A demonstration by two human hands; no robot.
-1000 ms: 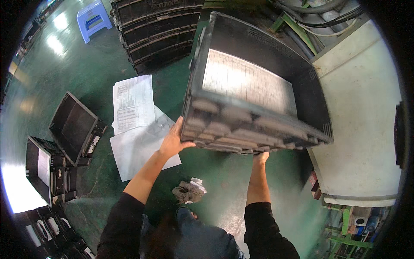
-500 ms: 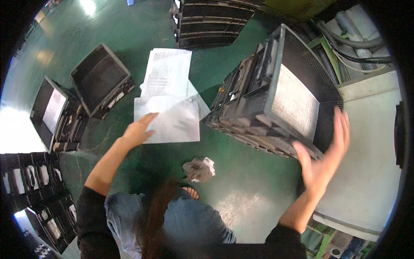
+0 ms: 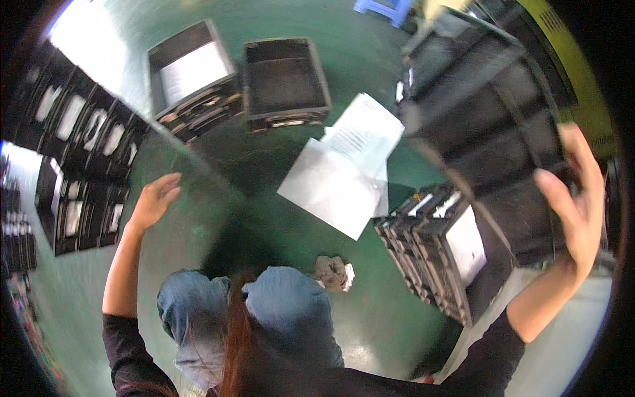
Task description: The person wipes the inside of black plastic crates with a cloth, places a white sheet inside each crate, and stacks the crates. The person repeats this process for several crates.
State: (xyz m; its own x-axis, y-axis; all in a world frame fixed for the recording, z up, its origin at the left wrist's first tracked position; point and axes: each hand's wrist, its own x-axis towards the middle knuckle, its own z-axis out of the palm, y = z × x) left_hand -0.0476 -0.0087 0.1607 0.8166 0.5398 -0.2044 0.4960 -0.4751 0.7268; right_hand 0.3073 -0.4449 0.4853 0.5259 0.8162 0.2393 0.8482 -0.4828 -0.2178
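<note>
My right hand [image 3: 577,208] grips the edge of a large black plastic crate [image 3: 486,122], thumb on the near side and fingers at its far edge. The crate is tilted and smeared by motion. Below it stands a stack of black crates [image 3: 423,264], with a white sheet [image 3: 466,248] in the top one. My left hand [image 3: 155,202] hangs over the floor at the left, holding nothing, its fingers bent and slightly apart from the thumb. Several loose paper sheets [image 3: 337,185] lie on the floor between the hands.
Two open black crates, one with white paper [image 3: 193,74] inside and one showing a bare bottom [image 3: 284,86], stand ahead. Stacked crates [image 3: 79,126] line the left. A crumpled grey rag [image 3: 331,272] lies by my knees. A blue stool [image 3: 387,9] is far ahead.
The view has turned left. My left hand has left the papers and moved leftward. My right hand has taken hold of a crate, which is now tilted above the stack.
</note>
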